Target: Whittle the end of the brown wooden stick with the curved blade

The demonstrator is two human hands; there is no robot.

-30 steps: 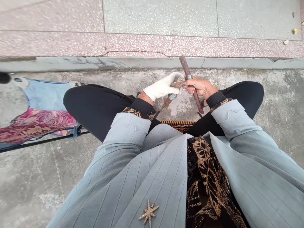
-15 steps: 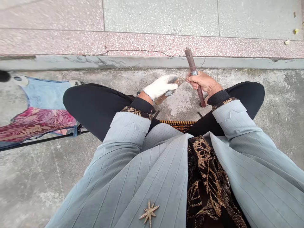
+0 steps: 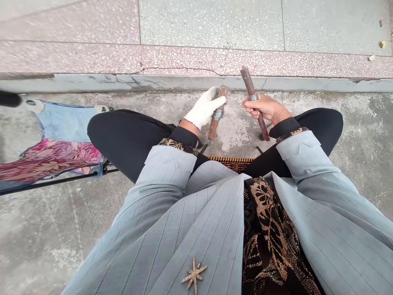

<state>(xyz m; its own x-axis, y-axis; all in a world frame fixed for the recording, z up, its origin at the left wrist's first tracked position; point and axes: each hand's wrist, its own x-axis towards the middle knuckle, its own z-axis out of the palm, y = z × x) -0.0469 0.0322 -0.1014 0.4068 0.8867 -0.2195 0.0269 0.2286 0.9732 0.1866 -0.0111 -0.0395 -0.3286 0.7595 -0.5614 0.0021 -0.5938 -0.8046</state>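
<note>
My left hand point(image 3: 206, 107), in a white glove, is closed around a light brown wooden stick point(image 3: 213, 129) with silvery wire point(image 3: 217, 114) wound about its middle. Thin loose strands stick out near that stick's upper end. Bare and closed, my right hand point(image 3: 264, 107) grips a darker reddish-brown stick point(image 3: 247, 78), which also has wire point(image 3: 253, 97) wrapped round it just above the fingers. Both sticks are tilted, upper ends leaning toward the left one's right and the right one's left. A gap of bare floor shows between the hands.
A woven seat edge point(image 3: 235, 160) shows between my legs. To the left stands a folding frame with blue and pink patterned cloth point(image 3: 67, 153) and a dark bar point(image 3: 46, 183). Ahead, a low concrete edge point(image 3: 172, 83) borders speckled tiles point(image 3: 211, 24).
My left hand has moved slightly left and up, turning its stick more upright and away from the right one. My right hand has shifted slightly right with its stick.
</note>
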